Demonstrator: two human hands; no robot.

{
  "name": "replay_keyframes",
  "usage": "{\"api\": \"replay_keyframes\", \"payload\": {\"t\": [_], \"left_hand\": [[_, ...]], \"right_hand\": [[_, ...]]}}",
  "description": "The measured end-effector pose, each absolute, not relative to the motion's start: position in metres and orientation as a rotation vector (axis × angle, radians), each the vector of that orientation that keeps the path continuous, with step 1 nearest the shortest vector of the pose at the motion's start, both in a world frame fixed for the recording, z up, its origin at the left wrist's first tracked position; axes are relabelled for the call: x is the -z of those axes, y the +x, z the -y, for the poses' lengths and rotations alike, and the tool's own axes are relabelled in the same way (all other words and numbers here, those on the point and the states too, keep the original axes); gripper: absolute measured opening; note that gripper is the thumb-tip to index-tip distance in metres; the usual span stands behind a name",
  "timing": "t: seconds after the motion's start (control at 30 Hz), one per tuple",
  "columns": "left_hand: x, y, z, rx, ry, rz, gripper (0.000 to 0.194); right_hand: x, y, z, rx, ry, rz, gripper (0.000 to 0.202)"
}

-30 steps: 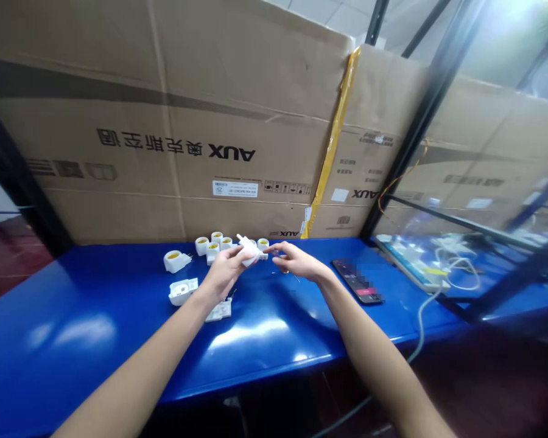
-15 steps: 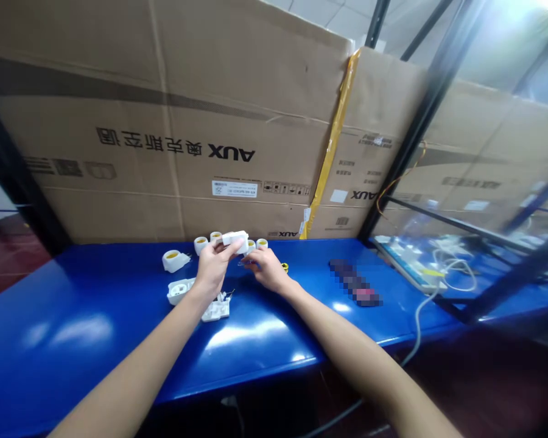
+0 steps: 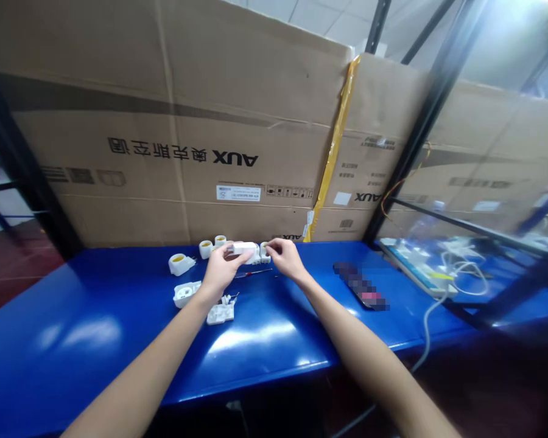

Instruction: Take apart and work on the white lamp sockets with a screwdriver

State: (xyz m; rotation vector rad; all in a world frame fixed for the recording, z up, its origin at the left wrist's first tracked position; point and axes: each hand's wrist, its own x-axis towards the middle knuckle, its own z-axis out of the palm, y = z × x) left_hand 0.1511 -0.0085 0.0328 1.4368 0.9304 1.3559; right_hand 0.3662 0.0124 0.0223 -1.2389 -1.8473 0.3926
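Observation:
My left hand (image 3: 223, 267) is closed around a white plastic housing (image 3: 245, 249), held a little above the blue table. To its right, my right hand (image 3: 285, 257) has its fingers pinched together beside a white round-topped piece with a yellow inside (image 3: 264, 250). Whatever sits between those fingertips is too small to make out. Below the hands lies a thin screwdriver-like tool (image 3: 253, 274) with a red part. Nearer to me, by my left wrist, are an opened white housing (image 3: 185, 293) and a white part with small wires (image 3: 220, 313).
Several white pieces with yellow insides, among them a white plug piece (image 3: 180, 263), stand along the back of the blue table (image 3: 132, 340). A tall cardboard sheet (image 3: 187, 201) walls off the back. Right lie a dark blurred object (image 3: 358, 286) and a white cable (image 3: 427, 328).
My right hand has moved right, away from the housing in my left hand. The thin tool now shows lying on the table. The view has shifted slightly.

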Motion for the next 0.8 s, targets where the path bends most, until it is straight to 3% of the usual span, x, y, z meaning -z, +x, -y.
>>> {"api": "replay_keyframes", "payload": {"t": [0.2, 0.53, 0.8], "left_hand": [[-0.03, 0.154, 0.015, -1.047, 1.55, -0.855, 0.058], [-0.016, 0.16, 0.014, -0.787, 1.699, -0.865, 0.051], [-0.011, 0.159, 0.008, -0.69, 1.834, -0.903, 0.046]], "right_hand": [[-0.049, 0.401, 0.003, -0.862, -1.023, 1.953, 0.055], [-0.056, 0.405, 0.011, -0.876, -1.125, 2.318, 0.047], [-0.047, 0.404, 0.01, -1.039, -1.122, 2.313, 0.056]]}}
